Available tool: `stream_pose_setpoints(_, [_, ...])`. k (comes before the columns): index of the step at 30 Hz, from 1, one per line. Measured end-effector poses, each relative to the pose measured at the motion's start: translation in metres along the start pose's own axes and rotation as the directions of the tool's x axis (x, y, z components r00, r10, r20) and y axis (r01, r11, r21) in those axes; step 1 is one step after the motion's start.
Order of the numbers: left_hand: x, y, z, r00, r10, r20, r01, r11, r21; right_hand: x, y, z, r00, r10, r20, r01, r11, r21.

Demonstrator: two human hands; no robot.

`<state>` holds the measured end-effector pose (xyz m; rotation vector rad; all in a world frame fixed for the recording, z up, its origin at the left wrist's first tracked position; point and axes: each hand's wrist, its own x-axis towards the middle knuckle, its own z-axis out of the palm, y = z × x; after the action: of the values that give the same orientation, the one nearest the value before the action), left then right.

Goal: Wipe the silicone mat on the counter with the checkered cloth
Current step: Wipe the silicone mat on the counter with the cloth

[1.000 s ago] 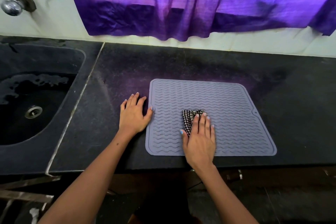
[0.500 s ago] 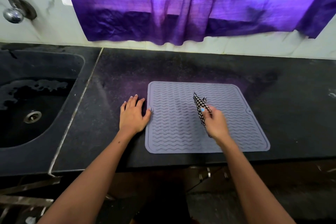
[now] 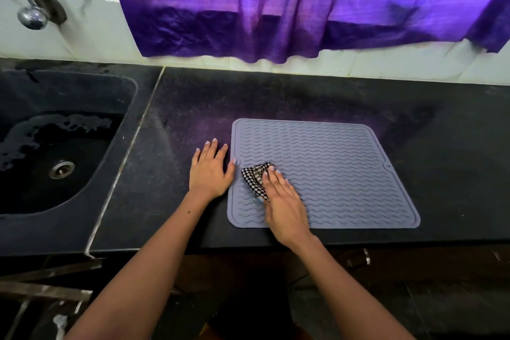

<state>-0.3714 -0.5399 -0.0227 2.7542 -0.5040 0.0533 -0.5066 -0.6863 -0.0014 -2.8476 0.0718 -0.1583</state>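
Observation:
A grey silicone mat point(image 3: 345, 174) with wavy ridges lies flat on the black counter point(image 3: 276, 96) near its front edge. A bunched black-and-white checkered cloth point(image 3: 255, 178) sits on the mat's left part. My right hand point(image 3: 283, 203) presses flat on the cloth with straight fingers, covering its right half. My left hand point(image 3: 211, 171) rests flat on the counter just left of the mat, thumb tip touching the mat's left edge.
A dark sink point(image 3: 55, 152) with a metal drain point(image 3: 61, 169) and wet patches lies to the left. A chrome tap point(image 3: 30, 8) sticks out of the wall. A purple curtain point(image 3: 303, 3) hangs over the back wall.
My right hand lifted the cloth off the mat's middle, pinching it, then brought it down flat on the mat's left part, close to my left hand. My left hand stayed in place.

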Motion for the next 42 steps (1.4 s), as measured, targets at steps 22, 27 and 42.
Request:
stream_pose_setpoints(22, [-0.012,-0.011,-0.004,0.988,0.096,0.119,-0.111,0.986,0.128,0.005,-0.027,0.019,0.991,-0.128,-0.044,0.132,0.983,0.128])
stream_pose_setpoints(27, [-0.014,-0.011,-0.006,0.992,0.093,0.086,-0.099,0.992,0.075,0.026,-0.012,-0.016,0.971,0.131,0.202,-0.237,0.676,0.697])
stream_pose_setpoints(42, [-0.013,-0.012,-0.005,0.995,0.098,0.013,-0.098,0.995,0.028,-0.026,-0.058,0.022,0.997,-0.047,0.054,0.052,0.995,-0.084])
